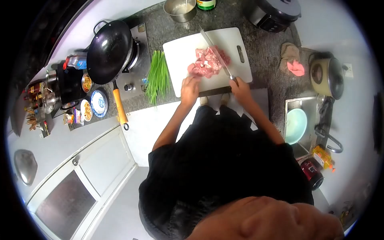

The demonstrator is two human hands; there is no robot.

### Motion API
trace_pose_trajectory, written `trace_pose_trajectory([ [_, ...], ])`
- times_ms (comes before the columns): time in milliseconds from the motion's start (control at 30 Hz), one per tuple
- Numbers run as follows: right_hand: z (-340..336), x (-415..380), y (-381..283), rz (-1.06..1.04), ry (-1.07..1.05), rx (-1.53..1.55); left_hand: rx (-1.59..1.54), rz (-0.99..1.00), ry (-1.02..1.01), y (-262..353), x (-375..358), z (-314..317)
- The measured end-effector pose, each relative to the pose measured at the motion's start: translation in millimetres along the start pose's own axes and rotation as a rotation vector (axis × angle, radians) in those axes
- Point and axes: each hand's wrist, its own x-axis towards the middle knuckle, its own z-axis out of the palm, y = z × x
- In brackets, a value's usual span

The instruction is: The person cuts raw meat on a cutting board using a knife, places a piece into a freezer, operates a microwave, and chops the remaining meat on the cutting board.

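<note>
On a white board [184, 50] on the desk [272, 76], the left hand [190, 89] presses flat on raw meat [208, 64] to steady it while the right hand [241, 89] grips a knife [218, 54], blade angled across the pile, chives [158, 76] lying alongside.

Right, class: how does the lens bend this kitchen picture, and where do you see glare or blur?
Head view: a fisheye bends the counter edges, with black corners around a round image; the cutting board glares white; soft daylight, faint shadows; the knife and meat look slightly soft; a blurred shape fills the bottom edge.
</note>
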Motion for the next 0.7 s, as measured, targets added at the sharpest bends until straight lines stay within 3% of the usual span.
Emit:
trace_pose_trajectory([
  [67,0.0,0.1,-0.9,-0.019,0.005,0.031,0.012,-0.032,0.031,-12.2,-11.8,-8.6],
  [133,4.0,10.0,23.5,-0.004,0.053,-0.147,0.021,-0.061,0.058,-26.7,-30.6,-14.7],
  [333,-11.2,-2.1,-0.1,0.009,0.026,0.044,-0.151,-0.457,0.095,-69.6,-75.9,-32.0],
  [467,-11.4,11.4,35.1,0.058,0.076,-0.09,-0.089,-0.449,0.145,-93.3,-106.0,-32.8],
  [533,-16.8,16.1,32.9,-0.234,0.038,-0.215,-0.105,-0.499,0.15,-92.5,-106.1,-34.6],
  [700,-12.2,10.4,22.5,-0.004,0.063,-0.089,-0.108,-0.549,0.156,-94.7,-118.0,-36.7],
])
